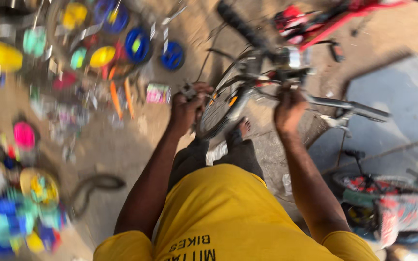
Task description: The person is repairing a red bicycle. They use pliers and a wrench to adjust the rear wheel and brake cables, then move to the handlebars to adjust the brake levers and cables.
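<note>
I look down, through motion blur, at a bicycle standing in front of me, its front wheel by my feet. My left hand is closed around a small metal tool or part beside the wheel's rim. My right hand grips the bicycle's frame near the handlebar stem, under the black handlebar grip. Both arms reach forward over my yellow shirt.
Coloured plastic tubs and small parts lie scattered on the dirt ground at the left. A black tyre tube lies at the lower left. A red bicycle frame is at the top right, another bicycle at the lower right.
</note>
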